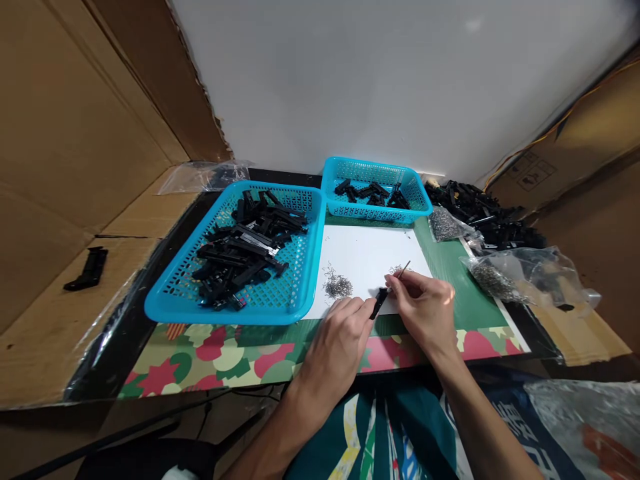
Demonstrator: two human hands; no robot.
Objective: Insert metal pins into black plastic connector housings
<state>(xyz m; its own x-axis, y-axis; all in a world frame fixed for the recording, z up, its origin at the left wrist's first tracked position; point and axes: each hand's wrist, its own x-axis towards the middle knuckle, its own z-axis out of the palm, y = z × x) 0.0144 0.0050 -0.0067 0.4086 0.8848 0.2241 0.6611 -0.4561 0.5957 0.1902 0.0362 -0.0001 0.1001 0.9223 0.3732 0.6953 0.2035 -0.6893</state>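
My left hand (344, 331) pinches a small black plastic part (379, 302) over the near edge of a white sheet (365, 250). My right hand (425, 305) is closed on a thin metal tool (404, 269) whose tip points up and away, right beside the black part. A small heap of tiny metal springs (338, 285) lies on the sheet just left of my hands, and a smaller scatter (396, 270) lies by my right fingers.
A large blue basket (300, 293) of black parts stands left, a smaller blue basket (415, 193) behind the sheet. A pile of black parts (480, 210) and clear bags of springs (500, 277) lie right. Cardboard walls flank the table; one black part (87, 269) rests on the left cardboard.
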